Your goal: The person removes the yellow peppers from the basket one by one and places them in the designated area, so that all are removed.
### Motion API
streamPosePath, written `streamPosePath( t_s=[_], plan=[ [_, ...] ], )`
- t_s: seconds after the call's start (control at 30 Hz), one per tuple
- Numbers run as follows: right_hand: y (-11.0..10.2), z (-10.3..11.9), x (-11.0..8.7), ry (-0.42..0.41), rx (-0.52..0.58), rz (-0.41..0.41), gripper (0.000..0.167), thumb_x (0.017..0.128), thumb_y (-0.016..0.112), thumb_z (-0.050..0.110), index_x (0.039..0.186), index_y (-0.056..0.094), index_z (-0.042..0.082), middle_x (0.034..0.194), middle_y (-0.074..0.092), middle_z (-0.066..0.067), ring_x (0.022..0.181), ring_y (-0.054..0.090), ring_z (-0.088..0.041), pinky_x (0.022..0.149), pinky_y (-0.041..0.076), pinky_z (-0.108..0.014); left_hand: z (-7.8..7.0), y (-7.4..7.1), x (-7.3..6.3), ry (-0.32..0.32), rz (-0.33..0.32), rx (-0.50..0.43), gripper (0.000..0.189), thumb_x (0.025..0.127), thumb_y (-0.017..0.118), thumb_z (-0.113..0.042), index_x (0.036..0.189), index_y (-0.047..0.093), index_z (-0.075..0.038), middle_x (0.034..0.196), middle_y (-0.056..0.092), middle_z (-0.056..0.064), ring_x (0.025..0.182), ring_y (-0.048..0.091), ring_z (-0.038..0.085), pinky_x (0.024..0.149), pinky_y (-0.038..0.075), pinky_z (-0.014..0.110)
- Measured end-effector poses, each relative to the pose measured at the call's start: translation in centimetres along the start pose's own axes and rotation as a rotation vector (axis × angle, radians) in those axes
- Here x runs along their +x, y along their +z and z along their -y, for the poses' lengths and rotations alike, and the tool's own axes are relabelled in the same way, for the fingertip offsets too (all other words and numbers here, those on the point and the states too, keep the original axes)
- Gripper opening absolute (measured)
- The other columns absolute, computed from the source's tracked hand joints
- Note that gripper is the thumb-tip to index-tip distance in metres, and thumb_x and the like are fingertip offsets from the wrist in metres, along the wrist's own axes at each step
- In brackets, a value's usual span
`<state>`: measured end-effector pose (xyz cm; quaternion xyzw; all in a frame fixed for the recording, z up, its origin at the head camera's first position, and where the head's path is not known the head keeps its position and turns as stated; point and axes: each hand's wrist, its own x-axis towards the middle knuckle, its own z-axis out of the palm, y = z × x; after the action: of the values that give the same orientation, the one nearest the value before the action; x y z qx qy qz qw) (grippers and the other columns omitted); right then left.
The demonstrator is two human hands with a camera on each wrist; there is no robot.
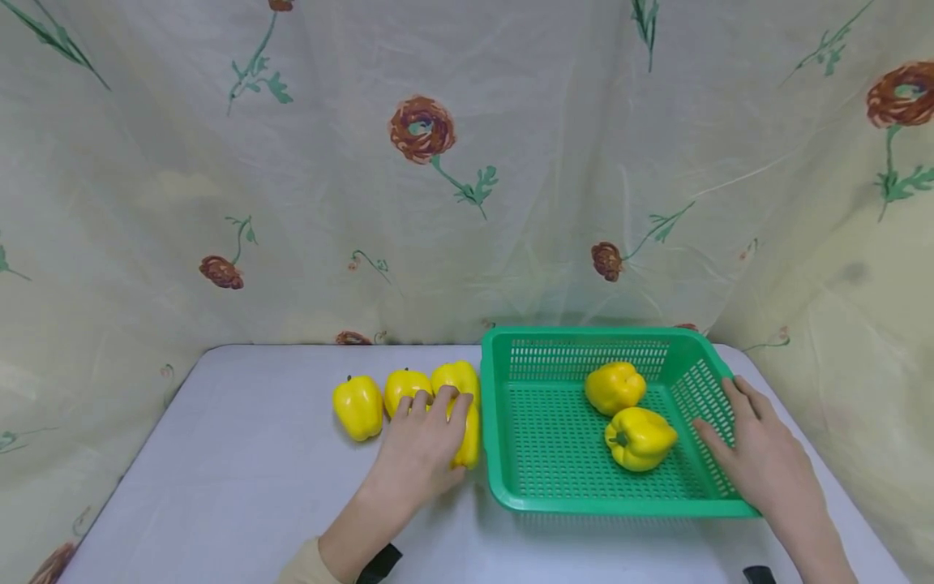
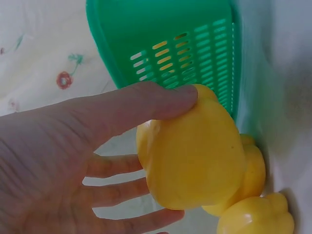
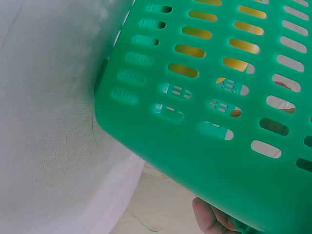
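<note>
My left hand [image 1: 423, 446] holds a yellow bell pepper [image 2: 195, 156] just outside the left wall of a green plastic basket [image 1: 503, 496]. In the left wrist view the thumb lies across one side of that pepper, with fingers along the other. Beside it are more yellow peppers: one at the far left [image 1: 358, 408], a middle one [image 1: 405, 388] and one touching the basket side [image 1: 456, 377]. Inside the basket lie two peppers, a rear one [image 1: 615, 388] and a front one [image 1: 640, 439]. My right hand [image 1: 773, 454] grips the basket's right rim, its thumb on the inner side.
A pale cloth covers the table [image 1: 219, 470]. Behind and at the sides hangs a flower-printed curtain [image 1: 525, 162], close to the basket's back rim. The basket takes up the right part of the table.
</note>
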<state>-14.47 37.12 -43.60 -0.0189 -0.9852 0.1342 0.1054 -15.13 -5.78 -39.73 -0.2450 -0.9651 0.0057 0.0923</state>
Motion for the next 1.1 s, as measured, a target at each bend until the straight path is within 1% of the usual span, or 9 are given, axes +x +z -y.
streamPosePath(
  t_s=[0.2, 0.47, 0.63, 0.83, 0.9, 1.1],
  plan=[
    [0.0, -0.1, 0.0, -0.005, 0.003, -0.001, 0.081, 0.108, 0.063, 0.037, 0.161, 0.03, -0.014, 0.162, 0.033, -0.044, 0.132, 0.045, -0.07, 0.097, 0.044, -0.084, -0.2, 0.4, -0.1, 0.001, 0.037, -0.03, 0.082, 0.078, 0.096, -0.045, 0.144, 0.059, -0.013, 0.137, 0.067, 0.011, 0.111, 0.067, 0.032, 0.095, 0.058, 0.045],
    [0.0, -0.1, 0.1, -0.011, 0.002, -0.011, 0.081, 0.108, 0.063, 0.038, 0.161, 0.031, -0.013, 0.162, 0.033, -0.044, 0.131, 0.046, -0.07, 0.096, 0.045, -0.083, -0.5, 0.8, -0.2, 0.005, 0.083, -0.051, 0.085, 0.077, 0.096, -0.049, 0.144, 0.059, -0.013, 0.137, 0.067, 0.01, 0.112, 0.068, 0.032, 0.095, 0.058, 0.046],
    [0.0, -0.1, 0.0, -0.004, 0.002, -0.003, 0.081, 0.108, 0.063, 0.039, 0.161, 0.031, -0.013, 0.162, 0.033, -0.043, 0.131, 0.045, -0.07, 0.096, 0.045, -0.083, -0.7, 1.3, -0.4, 0.023, 0.08, -0.054, 0.085, 0.077, 0.096, -0.049, 0.145, 0.059, -0.013, 0.136, 0.067, 0.009, 0.111, 0.067, 0.031, 0.094, 0.059, 0.046],
    [0.1, -0.1, 0.0, -0.003, 0.0, -0.006, 0.08, 0.108, 0.063, 0.038, 0.161, 0.031, -0.013, 0.162, 0.032, -0.043, 0.131, 0.045, -0.07, 0.097, 0.045, -0.083, -0.8, 1.7, -0.5, 0.038, 0.084, -0.066, 0.085, 0.075, 0.098, -0.047, 0.142, 0.06, -0.014, 0.134, 0.068, 0.008, 0.109, 0.066, 0.029, 0.091, 0.058, 0.045],
    [0.1, -0.1, 0.0, -0.002, 0.002, -0.006, 0.08, 0.108, 0.063, 0.038, 0.161, 0.031, -0.013, 0.162, 0.032, -0.043, 0.131, 0.045, -0.07, 0.097, 0.044, -0.083, -0.9, 1.9, -0.6, 0.044, 0.076, -0.061, 0.084, 0.074, 0.099, -0.047, 0.141, 0.06, -0.014, 0.133, 0.068, 0.007, 0.109, 0.066, 0.029, 0.09, 0.057, 0.044],
    [0.1, -0.1, 0.0, 0.002, 0.003, -0.005, 0.081, 0.108, 0.063, 0.038, 0.162, 0.031, -0.012, 0.163, 0.032, -0.043, 0.132, 0.045, -0.07, 0.097, 0.044, -0.083, -0.9, 2.4, -0.6, 0.054, 0.043, -0.052, 0.084, 0.072, 0.1, -0.046, 0.139, 0.061, -0.014, 0.133, 0.068, 0.007, 0.11, 0.066, 0.027, 0.092, 0.057, 0.044]
  ],
)
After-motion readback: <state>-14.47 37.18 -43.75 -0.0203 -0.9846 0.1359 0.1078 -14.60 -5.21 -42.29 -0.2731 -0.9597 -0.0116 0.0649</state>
